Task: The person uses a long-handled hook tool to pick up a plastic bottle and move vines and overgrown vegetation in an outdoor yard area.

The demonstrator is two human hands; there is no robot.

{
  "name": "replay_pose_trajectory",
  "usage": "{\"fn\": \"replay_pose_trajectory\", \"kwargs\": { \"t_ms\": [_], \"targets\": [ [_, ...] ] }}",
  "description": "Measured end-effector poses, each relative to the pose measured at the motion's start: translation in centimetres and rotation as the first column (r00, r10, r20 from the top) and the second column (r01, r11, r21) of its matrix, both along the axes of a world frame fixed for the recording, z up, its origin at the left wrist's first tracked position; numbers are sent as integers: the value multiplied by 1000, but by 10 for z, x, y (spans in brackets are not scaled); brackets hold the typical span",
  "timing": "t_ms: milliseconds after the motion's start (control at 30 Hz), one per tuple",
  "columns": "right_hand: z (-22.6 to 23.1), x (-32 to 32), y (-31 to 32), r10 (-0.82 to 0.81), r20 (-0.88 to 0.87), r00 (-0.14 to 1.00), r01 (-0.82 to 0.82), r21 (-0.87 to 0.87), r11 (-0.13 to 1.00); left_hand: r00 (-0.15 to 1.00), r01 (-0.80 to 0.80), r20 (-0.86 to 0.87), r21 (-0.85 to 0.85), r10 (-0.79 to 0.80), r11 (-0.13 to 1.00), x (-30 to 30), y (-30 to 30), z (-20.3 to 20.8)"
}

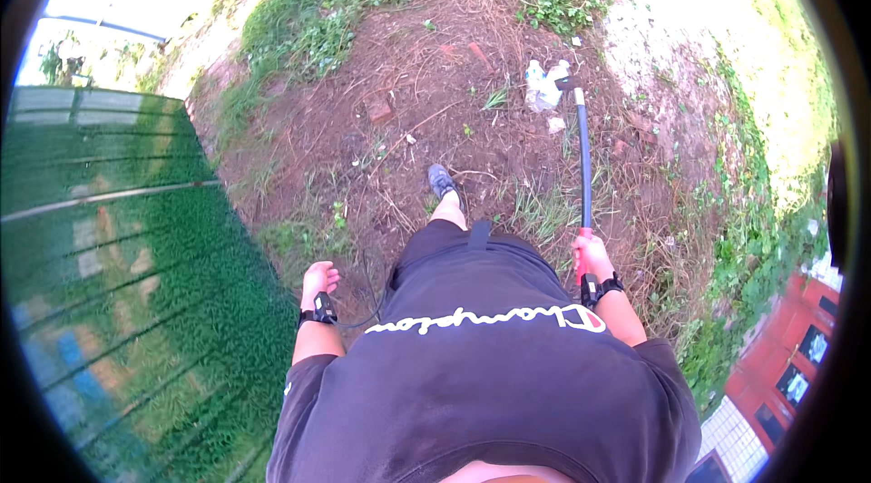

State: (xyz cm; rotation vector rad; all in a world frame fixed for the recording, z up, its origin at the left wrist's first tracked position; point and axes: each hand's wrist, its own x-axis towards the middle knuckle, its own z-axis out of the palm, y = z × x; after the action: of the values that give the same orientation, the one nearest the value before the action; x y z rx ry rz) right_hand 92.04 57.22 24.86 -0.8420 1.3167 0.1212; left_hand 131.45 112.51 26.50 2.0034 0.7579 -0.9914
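Observation:
My right hand (593, 258) is closed round the red grip of a hoe-like long-handled tool (585, 170). Its dark shaft reaches away from me to a pale collar and a short dark head set sideways. That head lies at the edge of some crumpled white litter (544, 88), which looks like plastic; whether they touch I cannot tell. My left hand (319, 280) hangs at my left side with loosely bent fingers apart and nothing in them. Each wrist carries a strapped black device, and a thin cable runs from the left one (323, 308).
Bare brown soil (408, 84) with dry stalks, weeds and a broken brick (379, 111) spreads ahead. A green mesh-like fence (136, 274) runs along the left. Creeping plants (735, 238) grow on the right, near a red structure (787, 361). One shoe (442, 180) shows ahead of me.

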Motion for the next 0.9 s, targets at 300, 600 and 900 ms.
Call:
{"fn": "replay_pose_trajectory", "kwargs": {
  "t_ms": [300,600,900],
  "targets": [
    [10,91,-30,-357,81,931,361,-36,932,881,473,134,-196,-454,859,197,-206,-14],
    [33,106,-80,-587,140,798,602,-118,790,764,636,-34,-133,-645,760,243,-325,-38],
    [-55,45,-192,-687,95,720,693,-141,707,737,676,-38,55,-675,735,241,-458,-154]
  ]
}}
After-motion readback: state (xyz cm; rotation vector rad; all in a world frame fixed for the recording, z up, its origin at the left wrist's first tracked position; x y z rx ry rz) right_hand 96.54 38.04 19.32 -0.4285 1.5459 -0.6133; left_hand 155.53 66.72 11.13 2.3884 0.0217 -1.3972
